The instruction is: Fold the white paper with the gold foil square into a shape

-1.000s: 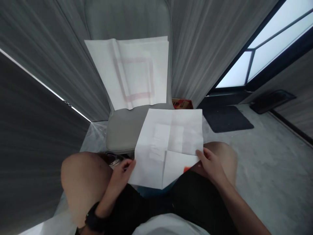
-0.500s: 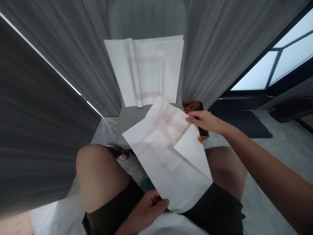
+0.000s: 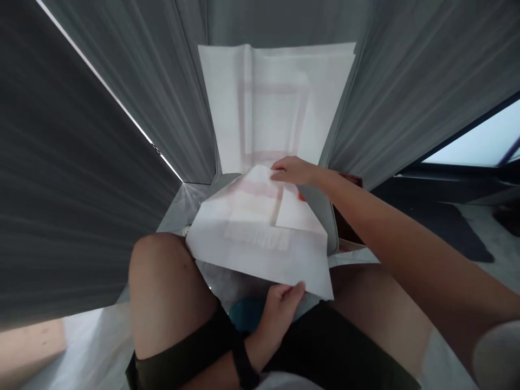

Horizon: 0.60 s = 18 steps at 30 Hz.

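Observation:
A creased white paper sheet (image 3: 260, 238) with faint red print lies stretched over the grey chair seat (image 3: 325, 216) in front of my knees. My left hand (image 3: 280, 311) pinches its near edge, fingers closed on the paper. My right hand (image 3: 294, 170) reaches forward and grips the sheet's far edge close to the chair back. A second, larger white sheet (image 3: 276, 103) with a faint pink square leans upright against the chair back.
Grey curtains hang on both sides of the chair. A red and brown box (image 3: 349, 227) sits on the floor right of the seat. A dark mat (image 3: 450, 233) lies further right below a window (image 3: 475, 149). Something blue (image 3: 247, 314) shows between my legs.
My head has leaned toward the chair. My right hand carried the sheet's far edge forward onto the seat, and my left hand came up with the near edge; the sheet now lies flatter.

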Motion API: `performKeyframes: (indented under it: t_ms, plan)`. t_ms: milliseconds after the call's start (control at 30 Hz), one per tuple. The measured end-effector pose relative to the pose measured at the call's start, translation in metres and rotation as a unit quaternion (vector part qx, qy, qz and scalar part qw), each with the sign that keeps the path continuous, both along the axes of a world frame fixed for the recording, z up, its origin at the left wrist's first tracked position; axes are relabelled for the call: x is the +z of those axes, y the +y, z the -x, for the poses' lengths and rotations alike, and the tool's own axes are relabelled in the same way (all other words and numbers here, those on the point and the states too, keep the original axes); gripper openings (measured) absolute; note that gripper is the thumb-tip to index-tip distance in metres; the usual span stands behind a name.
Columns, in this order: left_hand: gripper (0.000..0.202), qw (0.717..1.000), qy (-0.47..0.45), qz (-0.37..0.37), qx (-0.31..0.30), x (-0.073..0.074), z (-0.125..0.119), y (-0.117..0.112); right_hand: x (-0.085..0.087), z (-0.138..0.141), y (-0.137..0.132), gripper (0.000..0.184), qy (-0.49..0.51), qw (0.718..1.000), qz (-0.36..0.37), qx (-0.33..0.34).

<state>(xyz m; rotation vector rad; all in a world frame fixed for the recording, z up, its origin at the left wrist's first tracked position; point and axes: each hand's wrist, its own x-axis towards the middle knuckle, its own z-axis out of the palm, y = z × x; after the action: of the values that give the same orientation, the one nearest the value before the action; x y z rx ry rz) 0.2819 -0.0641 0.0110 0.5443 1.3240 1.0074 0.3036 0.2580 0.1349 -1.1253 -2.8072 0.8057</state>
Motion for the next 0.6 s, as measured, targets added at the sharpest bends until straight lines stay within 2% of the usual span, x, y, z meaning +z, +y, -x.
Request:
performKeyframes:
  t_ms: [67, 133, 200, 267, 400, 500, 600]
  plan:
    - [0.068, 0.999, -0.022, -0.008, 0.035, 0.001, -0.01, 0.02, -0.021, 0.01, 0.009, 0.024, 0.02, 0.997, -0.073, -0.001]
    - [0.065, 0.997, -0.041, -0.016, 0.056, 0.002, -0.016, 0.037, -0.034, 0.007, 0.01, 0.046, 0.073, 0.985, -0.156, -0.016]
    - [0.063, 0.996, -0.058, -0.02, 0.07, 0.002, -0.019, 0.05, -0.039, -0.007, 0.005, 0.056, 0.141, 0.964, -0.219, -0.044]
    - [0.062, 0.994, -0.072, -0.012, 0.08, 0.0, -0.021, 0.06, -0.039, -0.032, -0.007, 0.052, 0.205, 0.945, -0.242, -0.08]
    - [0.06, 0.989, -0.1, 0.015, 0.104, -0.003, -0.028, 0.072, -0.047, -0.098, -0.042, 0.044, 0.272, 0.915, -0.202, -0.221]
    - [0.056, 0.985, -0.131, 0.026, 0.113, 0.001, -0.032, 0.075, -0.071, -0.147, -0.081, 0.039, 0.268, 0.905, -0.129, -0.305]
    - [0.046, 0.974, -0.185, 0.045, 0.126, 0.012, -0.029, 0.075, -0.103, -0.178, -0.129, 0.036, 0.239, 0.916, -0.086, -0.31]
